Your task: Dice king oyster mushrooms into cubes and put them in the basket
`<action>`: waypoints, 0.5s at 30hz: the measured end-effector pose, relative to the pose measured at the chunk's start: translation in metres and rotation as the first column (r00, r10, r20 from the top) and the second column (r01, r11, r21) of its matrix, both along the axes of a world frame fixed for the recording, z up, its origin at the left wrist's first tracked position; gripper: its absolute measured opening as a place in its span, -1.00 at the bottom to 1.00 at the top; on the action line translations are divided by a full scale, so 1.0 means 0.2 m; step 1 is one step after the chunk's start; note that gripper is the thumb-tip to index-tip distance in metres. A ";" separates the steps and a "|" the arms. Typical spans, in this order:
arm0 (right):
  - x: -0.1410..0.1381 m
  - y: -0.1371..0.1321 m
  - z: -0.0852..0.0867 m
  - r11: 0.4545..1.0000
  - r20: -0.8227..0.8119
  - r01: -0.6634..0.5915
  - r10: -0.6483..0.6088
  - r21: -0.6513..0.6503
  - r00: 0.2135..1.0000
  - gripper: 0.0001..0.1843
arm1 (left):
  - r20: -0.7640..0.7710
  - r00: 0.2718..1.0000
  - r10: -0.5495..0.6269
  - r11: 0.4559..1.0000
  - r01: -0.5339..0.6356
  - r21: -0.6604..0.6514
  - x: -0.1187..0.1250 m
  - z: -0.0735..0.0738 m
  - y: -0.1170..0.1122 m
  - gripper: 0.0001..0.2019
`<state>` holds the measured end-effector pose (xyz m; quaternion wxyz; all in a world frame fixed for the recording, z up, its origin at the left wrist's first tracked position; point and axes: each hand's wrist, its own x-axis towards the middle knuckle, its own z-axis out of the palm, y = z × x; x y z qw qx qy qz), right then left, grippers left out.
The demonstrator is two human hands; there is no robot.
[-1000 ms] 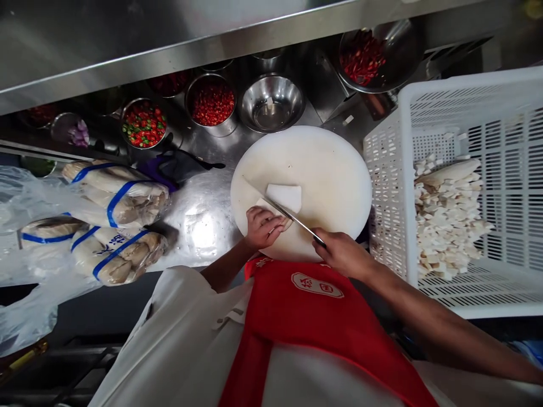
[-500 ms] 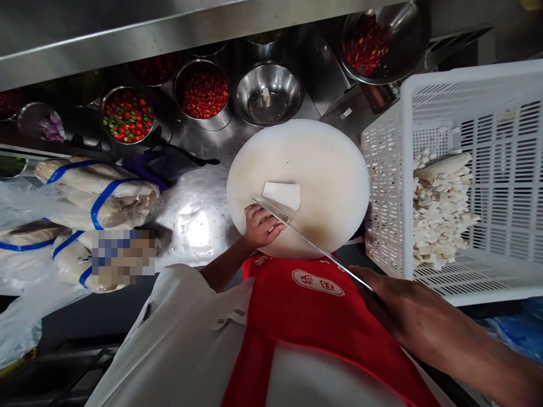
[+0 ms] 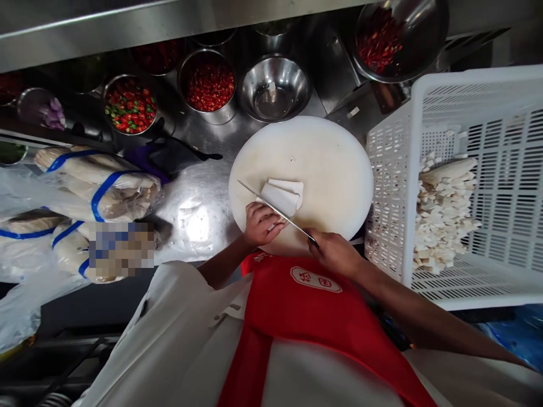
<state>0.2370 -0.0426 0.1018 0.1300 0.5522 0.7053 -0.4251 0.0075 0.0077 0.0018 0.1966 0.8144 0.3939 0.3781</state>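
The fingers [image 3: 267, 215] of the left hand [image 3: 261, 223] are curled down on the near end of a white mushroom block [image 3: 283, 195], pinning it to the board [image 3: 335, 158] at mid-frame. The right hand [image 3: 335, 252] has its fingers [image 3: 320, 242] wrapped tight round the handle of a knife [image 3: 271, 206]. Its thin blade runs on a slant from lower right to upper left, across the block just beside the left knuckles. The block seems to show 2 layers, so 1 slab looks already parted. None of it is in cubes yet.

Judging by how things lie, the work is well on. A heap of white cubes [image 3: 441, 215] lies in the white basket [image 3: 388, 186] at the right of the frame, hard by the board's edge. Much is left too: at least 3 wrapped packs [image 3: 106, 186] of whole mushrooms lie on the bench [image 3: 199, 215] at the left, unopened as far as I can tell.

Along the top stand steel bowls: an empty bowl [image 3: 275, 87], a chilli bowl [image 3: 211, 85] of chopped red, and a mixed bowl [image 3: 129, 104] of red and green. A dried-chilli bowl [image 3: 382, 37] stands at upper right. A dark cloth [image 3: 169, 158] lies between packs and board. Nothing stands in the blade's way. A red apron [image 3: 305, 316] fills the lower frame.
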 end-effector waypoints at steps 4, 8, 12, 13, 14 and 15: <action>0.00 0.01 0.09 1.000 -0.035 0.016 -0.016 0.015 0.999 -0.59 | 0.035 0.998 0.053 0.995 -0.055 0.081 0.00 0.04 -0.01 -0.81; 0.03 -0.02 0.26 0.999 -0.055 0.039 -0.036 0.039 0.998 -0.58 | 0.066 0.997 0.032 0.993 -0.039 0.109 0.00 0.05 -0.03 -0.92; 0.09 -0.11 0.46 0.996 -0.071 0.051 -0.046 0.075 0.996 -0.52 | 0.077 0.997 0.005 0.995 -0.013 0.102 0.00 0.04 -0.04 -0.94; 0.11 -0.14 0.50 0.995 -0.072 0.054 -0.048 0.079 0.996 -0.51 | 0.068 0.998 0.005 0.994 -0.012 0.108 0.00 0.04 -0.04 -0.94; 0.12 -0.16 0.54 0.994 -0.063 0.064 -0.059 0.088 0.996 -0.50 | 0.051 0.999 0.009 0.993 -0.015 0.114 0.00 0.03 -0.04 -0.93; 0.13 -0.18 0.57 0.992 -0.049 0.079 -0.074 0.100 0.996 -0.50 | 0.029 0.999 0.017 0.993 -0.020 0.119 0.00 0.03 -0.04 -0.91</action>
